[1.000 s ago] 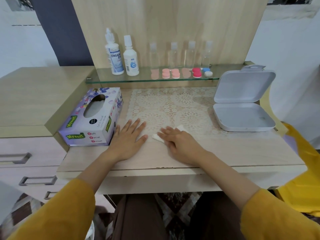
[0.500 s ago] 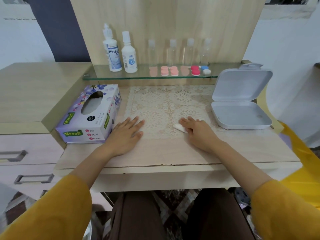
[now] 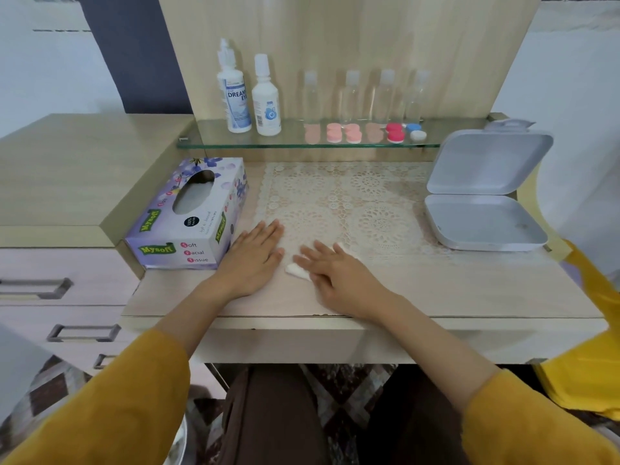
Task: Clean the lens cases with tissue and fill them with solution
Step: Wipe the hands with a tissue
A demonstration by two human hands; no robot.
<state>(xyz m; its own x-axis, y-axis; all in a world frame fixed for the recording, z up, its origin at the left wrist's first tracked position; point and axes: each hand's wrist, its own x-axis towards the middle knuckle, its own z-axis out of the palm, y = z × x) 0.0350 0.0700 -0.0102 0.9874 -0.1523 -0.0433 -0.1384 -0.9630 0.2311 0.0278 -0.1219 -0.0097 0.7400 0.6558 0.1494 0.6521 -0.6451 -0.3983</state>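
Note:
My left hand (image 3: 252, 260) lies flat on the desk beside the purple tissue box (image 3: 188, 214). With straight fingers, my right hand (image 3: 339, 276) presses a small folded white tissue (image 3: 296, 271) onto the desk; most of the tissue is hidden under the fingers. Lens cases sit in a row on the glass shelf (image 3: 292, 142): pink ones (image 3: 344, 133), a red one (image 3: 395, 132) and a blue and white one (image 3: 416, 131). Two white solution bottles (image 3: 250, 99) stand at the shelf's left end.
Several clear small bottles (image 3: 365, 95) stand behind the lens cases. A white hinged box (image 3: 483, 193) lies open at the right. A lace mat (image 3: 339, 203) covers the desk's middle. Drawers (image 3: 57, 290) are at the left.
My right hand has slid the tissue from the right back to the left, close to my left hand. The left hand has stayed flat in place.

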